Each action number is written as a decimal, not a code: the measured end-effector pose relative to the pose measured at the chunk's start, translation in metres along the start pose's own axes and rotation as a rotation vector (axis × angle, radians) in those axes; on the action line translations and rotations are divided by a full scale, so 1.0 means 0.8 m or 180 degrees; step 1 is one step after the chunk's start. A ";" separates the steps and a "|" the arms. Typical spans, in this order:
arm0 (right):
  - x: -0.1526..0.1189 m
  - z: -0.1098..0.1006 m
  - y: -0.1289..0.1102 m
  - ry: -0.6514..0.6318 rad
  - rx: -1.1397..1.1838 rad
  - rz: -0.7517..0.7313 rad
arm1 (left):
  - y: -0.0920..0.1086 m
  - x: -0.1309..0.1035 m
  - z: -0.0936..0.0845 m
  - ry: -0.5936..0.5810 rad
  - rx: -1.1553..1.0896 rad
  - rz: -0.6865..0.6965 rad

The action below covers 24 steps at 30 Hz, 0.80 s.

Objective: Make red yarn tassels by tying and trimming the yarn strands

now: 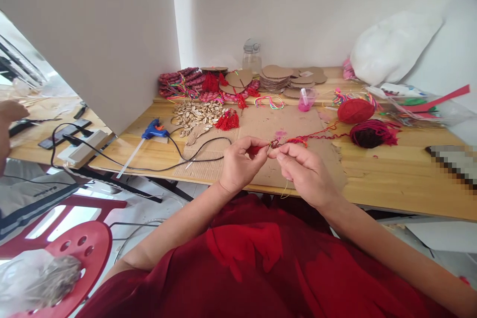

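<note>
My left hand point(244, 161) and my right hand point(300, 166) meet fingertip to fingertip above the front edge of a cardboard sheet point(257, 126). Both are closed in a pinch on a thin braided cord point(275, 143) of red and dark yarn. Something red shows between the left fingers. A thin yellowish thread point(285, 191) hangs below my right hand. From the fingers, red strands point(324, 134) run right to a red yarn ball point(356, 110) and a dark red and magenta yarn ball point(368, 134).
A blue glue gun point(154, 130) with its black cable point(179, 163) lies left, near a power strip point(84, 149). Behind are shells point(197, 113), red tassels point(227, 120), cardboard discs point(276, 73), a pink cup point(305, 102) and a jar point(252, 57). Another person's hand point(11, 114) shows far left.
</note>
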State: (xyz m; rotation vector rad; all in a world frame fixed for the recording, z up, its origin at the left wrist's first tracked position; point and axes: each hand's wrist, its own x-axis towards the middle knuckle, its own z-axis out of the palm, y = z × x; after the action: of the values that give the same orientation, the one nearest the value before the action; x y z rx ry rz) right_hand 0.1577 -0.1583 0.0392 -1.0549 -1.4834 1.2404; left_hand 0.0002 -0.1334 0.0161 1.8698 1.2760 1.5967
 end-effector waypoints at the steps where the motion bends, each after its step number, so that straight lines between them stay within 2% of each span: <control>1: -0.002 0.000 -0.001 0.0030 -0.0048 -0.0001 | 0.001 0.000 0.000 -0.0010 0.0000 0.0040; 5: -0.008 0.002 -0.005 0.0140 -0.0419 -0.0155 | 0.007 0.000 0.000 0.0020 0.0009 0.0261; 8: -0.012 0.003 -0.009 0.0157 -0.0916 -0.0438 | 0.010 0.000 -0.002 -0.0083 0.0037 0.0308; 12: -0.013 0.004 -0.009 0.0065 -0.1289 -0.0761 | 0.006 0.000 -0.003 -0.0196 -0.0224 0.0066; 14: -0.010 0.004 -0.002 -0.0040 -0.1113 -0.0675 | 0.002 0.001 -0.002 -0.0283 -0.0566 -0.0228; 17: -0.003 0.001 0.014 -0.0218 -0.0469 -0.0241 | -0.003 0.002 -0.002 -0.0358 -0.0868 -0.0521; 20: 0.005 -0.004 0.021 -0.0206 -0.0041 0.0269 | -0.005 0.002 -0.004 -0.0260 -0.0664 -0.0461; 24: 0.015 -0.010 0.007 -0.0155 0.0371 0.0424 | -0.003 0.000 -0.006 -0.0234 -0.0522 -0.0407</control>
State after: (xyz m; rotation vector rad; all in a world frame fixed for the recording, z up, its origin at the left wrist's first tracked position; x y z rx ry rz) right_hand 0.1630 -0.1441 0.0357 -1.0659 -1.3774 1.4376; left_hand -0.0054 -0.1338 0.0159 1.6965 1.1713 1.5039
